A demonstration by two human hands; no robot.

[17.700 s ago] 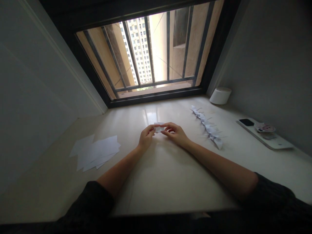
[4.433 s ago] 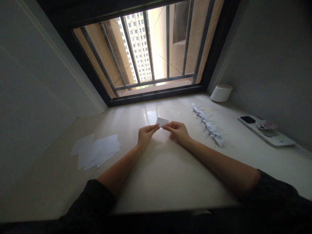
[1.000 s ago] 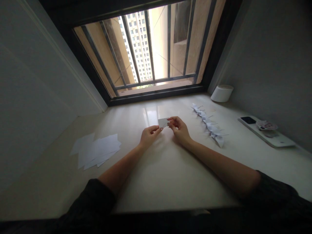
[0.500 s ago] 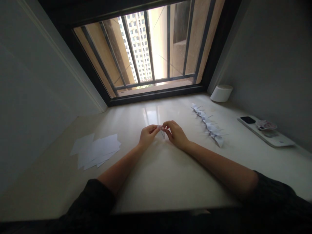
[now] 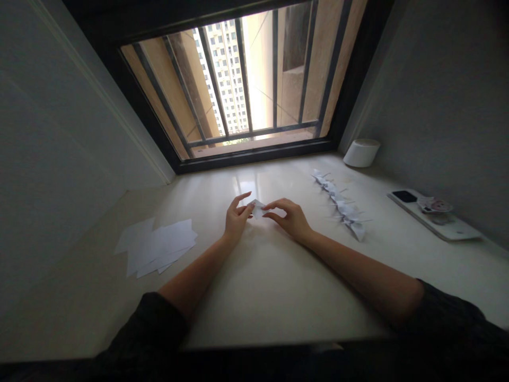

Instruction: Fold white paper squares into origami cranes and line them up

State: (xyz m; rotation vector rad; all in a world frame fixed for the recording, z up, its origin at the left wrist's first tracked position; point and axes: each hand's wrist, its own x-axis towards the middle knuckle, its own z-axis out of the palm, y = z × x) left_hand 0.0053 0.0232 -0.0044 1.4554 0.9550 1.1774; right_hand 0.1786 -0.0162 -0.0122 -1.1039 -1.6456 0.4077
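Between my hands is a small folded piece of white paper (image 5: 257, 210), held just above the pale sill. My left hand (image 5: 237, 216) pinches its left side between thumb and fingers, with the index finger raised and stretched out. At its right side, my right hand (image 5: 290, 218) pinches the paper's edge with thumb and index finger. To the left lies a loose stack of white paper sheets (image 5: 161, 245). A row of several folded paper figures (image 5: 338, 202) with thin pointed ends runs along the right.
A white phone (image 5: 445, 223) with a round grip (image 5: 434, 203) lies at the right by the wall. Near the window's right corner stands a white cylindrical object (image 5: 361, 153). The dark-framed, barred window (image 5: 254, 154) closes off the back of the sill (image 5: 278, 297).
The folded paper has turned so that its flat white face shows. My left index finger has lifted away, and my right hand has shifted slightly to the right.
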